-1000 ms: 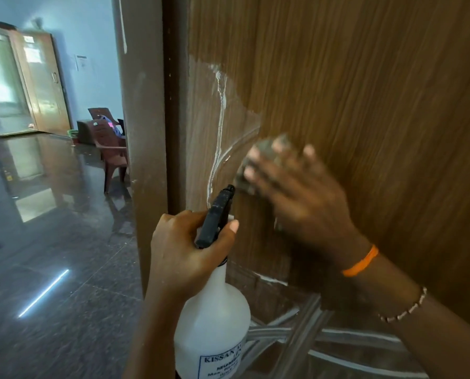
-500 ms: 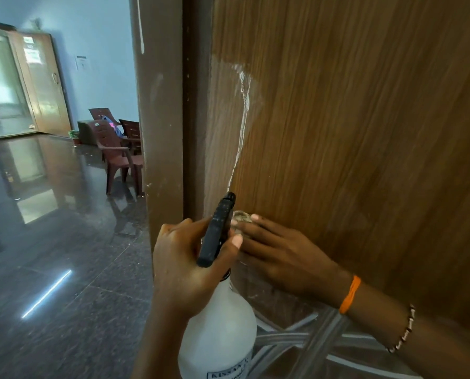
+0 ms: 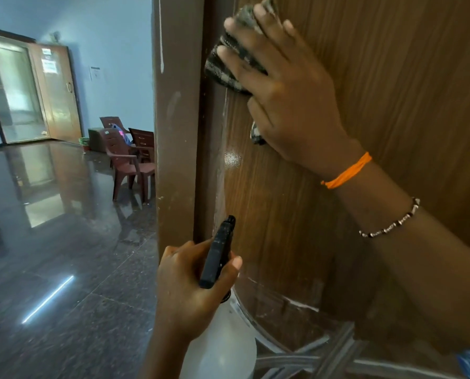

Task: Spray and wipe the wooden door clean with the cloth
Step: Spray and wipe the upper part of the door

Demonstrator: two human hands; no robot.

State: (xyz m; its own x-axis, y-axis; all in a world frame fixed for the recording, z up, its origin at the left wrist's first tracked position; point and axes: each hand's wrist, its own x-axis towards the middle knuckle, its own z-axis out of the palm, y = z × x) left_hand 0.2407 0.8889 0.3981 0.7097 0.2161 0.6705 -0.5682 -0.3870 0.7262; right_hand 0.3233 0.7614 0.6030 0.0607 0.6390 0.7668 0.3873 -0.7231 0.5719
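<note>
A dark, mottled cloth (image 3: 235, 60) is pressed flat against the grained wooden door (image 3: 392, 91) by the right hand (image 3: 288, 88), its fingers (image 3: 244, 64) spread and straight, near the door's left edge. A white plastic spray bottle (image 3: 222, 348) with a black nozzle is gripped by the left hand (image 3: 190, 291), fingers curled round its neck. Wet streaks glisten on the veneer. Beyond the brown frame (image 3: 176, 119), a polished dark stone floor (image 3: 64, 242) reflects light, and plastic chairs (image 3: 129, 162) stand against a pale blue wall.

Dim daylight, floor glare, wide-angle warp
</note>
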